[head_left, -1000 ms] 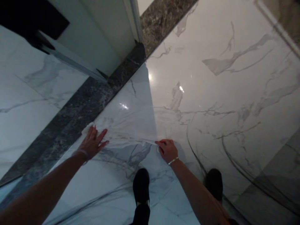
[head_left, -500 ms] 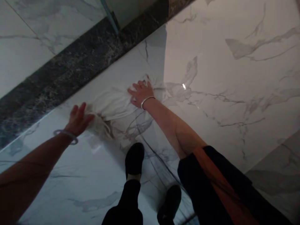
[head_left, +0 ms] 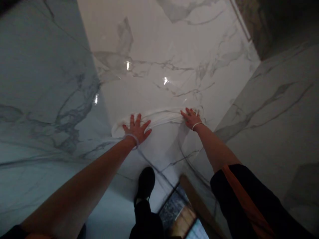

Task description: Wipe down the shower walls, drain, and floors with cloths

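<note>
A white cloth point(head_left: 164, 116) lies stretched out as a long strip on the glossy marble-patterned floor point(head_left: 154, 39). My left hand point(head_left: 137, 128) presses flat on the cloth's left part with its fingers spread. Over at the right end, my right hand point(head_left: 191, 119) also lies on the cloth, fingers apart and pointing forward. Both palms face down, and neither hand grasps the fabric. A bracelet circles each wrist.
A marble-patterned wall point(head_left: 269, 109) rises on the right. Beyond it at the upper right is a dark brown area point(head_left: 269, 30). My black shoe point(head_left: 146, 181) stands behind the cloth, near a brown-edged, reflective surface point(head_left: 184, 212).
The view has swung right, away from the dark stone threshold and glass edge. My left hand, raised beside the cloth before, now lies on it. The cloth is straighter.
</note>
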### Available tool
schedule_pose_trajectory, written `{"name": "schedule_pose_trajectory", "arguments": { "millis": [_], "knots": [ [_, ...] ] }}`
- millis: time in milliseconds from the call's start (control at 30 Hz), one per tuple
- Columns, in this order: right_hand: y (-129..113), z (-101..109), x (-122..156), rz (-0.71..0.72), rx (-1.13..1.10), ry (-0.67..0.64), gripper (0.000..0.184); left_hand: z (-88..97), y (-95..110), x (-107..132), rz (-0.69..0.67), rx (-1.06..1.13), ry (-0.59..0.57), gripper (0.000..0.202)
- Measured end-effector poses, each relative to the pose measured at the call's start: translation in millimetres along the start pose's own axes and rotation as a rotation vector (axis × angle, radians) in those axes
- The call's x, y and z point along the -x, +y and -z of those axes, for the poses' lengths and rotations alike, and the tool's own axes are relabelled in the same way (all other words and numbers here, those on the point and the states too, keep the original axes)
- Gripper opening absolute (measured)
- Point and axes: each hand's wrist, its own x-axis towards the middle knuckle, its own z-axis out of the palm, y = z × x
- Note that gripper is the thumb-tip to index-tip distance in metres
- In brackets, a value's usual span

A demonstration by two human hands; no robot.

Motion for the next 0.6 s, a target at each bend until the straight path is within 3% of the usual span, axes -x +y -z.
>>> {"name": "schedule_pose_trajectory", "arguments": {
  "millis": [67, 133, 200, 267, 333, 400, 600],
  "knots": [
    [19, -54, 51, -0.176, -0.063, 0.008, 0.083, -18.9, 30, -3, -0.133, -0.058, -0.010, 0.058],
    [10, -107, 104, -0.311, -0.119, 0.018, 0.084, -34.9, 40, -2, -0.273, -0.119, -0.012, 0.053],
    [-21, -157, 153, -0.407, -0.163, 0.018, 0.084, -49.3, 34, 6, -0.420, -0.168, -0.033, 0.046],
    [-67, -202, 198, -0.465, -0.203, 0.000, 0.084, -63.1, 14, 23, -0.518, -0.206, -0.077, 0.039],
    [-121, -236, 234, -0.487, -0.252, -0.035, 0.086, -76.1, -20, 51, -0.547, -0.244, -0.113, 0.036],
    [-179, -258, 261, -0.519, -0.323, -0.075, 0.091, -87.7, -66, 91, -0.529, -0.287, -0.111, 0.036],
    [-357, -301, 311, -0.513, -0.476, -0.077, 0.087, -133.6, -243, 245, -0.361, -0.290, -0.059, 0.043]
  ]
}}
